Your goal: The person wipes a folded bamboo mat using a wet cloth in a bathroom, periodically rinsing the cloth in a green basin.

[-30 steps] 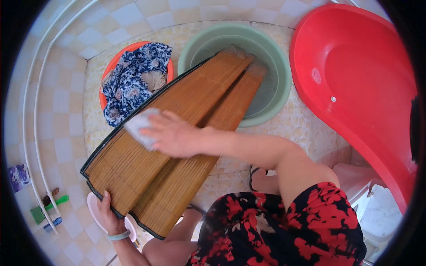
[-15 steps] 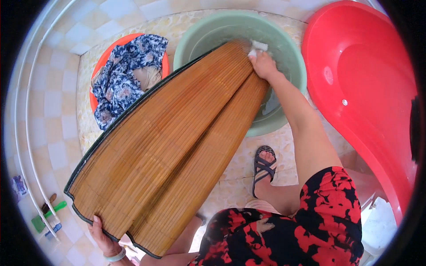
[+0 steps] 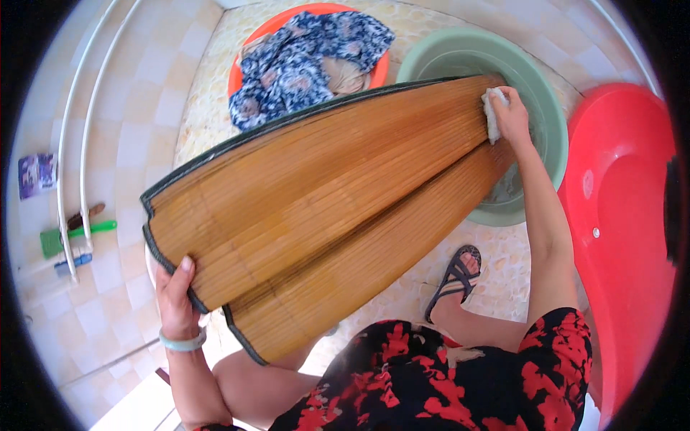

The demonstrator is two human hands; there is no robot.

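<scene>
Left hand (image 3: pixel 177 303) clasping brown slatted mat (image 3: pixel 323 190), dark-edged, folded; right hand (image 3: pixel 513 119) clutching white cloth (image 3: pixel 492 123)

A folded golden-brown mat of narrow wood-like slats (image 3: pixel 323 194), bordered with dark edging (image 3: pixel 287 116), slants over the left rim of a round pale-green basin (image 3: pixel 558 144), far end inside. A crumpled white cloth (image 3: pixel 493 118) is bunched against that end.
</scene>
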